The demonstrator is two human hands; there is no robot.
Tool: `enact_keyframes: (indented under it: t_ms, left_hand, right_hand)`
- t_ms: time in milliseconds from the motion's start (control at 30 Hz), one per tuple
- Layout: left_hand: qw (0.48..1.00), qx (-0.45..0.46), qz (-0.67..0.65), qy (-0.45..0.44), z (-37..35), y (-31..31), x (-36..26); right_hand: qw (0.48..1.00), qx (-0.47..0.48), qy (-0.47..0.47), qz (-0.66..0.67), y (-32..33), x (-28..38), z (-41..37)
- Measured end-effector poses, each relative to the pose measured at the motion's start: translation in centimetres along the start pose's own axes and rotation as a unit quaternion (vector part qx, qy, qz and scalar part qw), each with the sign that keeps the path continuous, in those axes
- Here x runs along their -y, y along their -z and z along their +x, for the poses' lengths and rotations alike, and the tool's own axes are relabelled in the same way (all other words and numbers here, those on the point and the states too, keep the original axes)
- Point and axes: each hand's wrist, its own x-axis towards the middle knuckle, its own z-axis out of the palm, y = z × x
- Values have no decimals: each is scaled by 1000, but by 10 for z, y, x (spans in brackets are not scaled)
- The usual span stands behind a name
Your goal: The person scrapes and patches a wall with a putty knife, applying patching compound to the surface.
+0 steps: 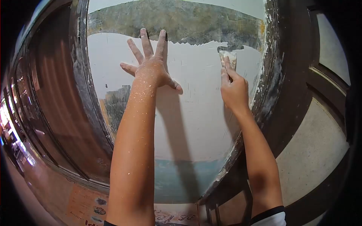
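My left hand [151, 69] lies on the wall with its fingers spread, over the upper part of the white layer [203, 101]. White flecks dot that hand and forearm. My right hand [234, 90] grips a putty knife [232, 56], blade up, with a finger stretched along it. White material covers part of the blade. Its tip meets the wall near the jagged upper edge of the white layer, beside a notch where grey shows. Above that edge runs a bare, mottled grey-green band [169, 19]. Another dark grey patch [120, 106] shows at the lower left.
Worn dark frame posts border the wall panel on the left [83, 64] and right [272, 60]. A brown panelled door [316, 79] stands at the right. Below the white is a blue-green strip [177, 184]. Printed cardboard [88, 205] lies at the lower left.
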Motion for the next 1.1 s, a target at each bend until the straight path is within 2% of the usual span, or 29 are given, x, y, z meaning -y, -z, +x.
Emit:
enact_keyframes:
  t_ms: [33,200,267,300,400,533,567,700,800,833,933,967,1067,1100]
  left_hand:
    - [1000,3,-6,-4,-1,1,1]
    - [1000,7,0,0,-1,3,-1]
    - [1000,2,-2,-4,-1,1,0]
    - [1000,6,-2,-4,-1,2,0]
    - [1000,7,-5,-5,-1,6,0]
    - [1000,16,-2,1,0,5,-2]
    - [1000,15,-1,2,0,5,-1]
    - [1000,11,2,2,0,5,-2]
    - [1000,10,3,2,-1,3,-1]
    - [1000,9,-1,-3,-2,3,-1]
    - [1000,11,-7,-14,-1,6,-1]
    - [1000,13,-2,-6,-1,6,-2]
    - [1000,12,5,-1,1,2,-1]
    - [1000,9,6,-3,2,2,0]
  right_hand:
    - [999,27,-33,-22,8,10,-6]
    - [1000,0,-12,4,9,5,7]
    - [999,-24,27,19,7,3,4]
    - [998,40,-52,0,14,5,1]
    - [998,33,-33,-32,18,3,7]
    - [1000,-7,5,-4,14,6,-4]
    - [999,23,-24,-12,17,5,-5]
    - [999,22,-16,-19,17,-4,3]
    - [999,-10,33,14,14,-9,2]
    - [998,37,-37,16,22,-3,0]
    - [999,27,-28,24,23,-2,8]
    - [1000,16,3,10,21,-8,8]
    - [1000,5,-29,5,25,-5,1]
    - [999,-2,-8,33,26,-5,2]
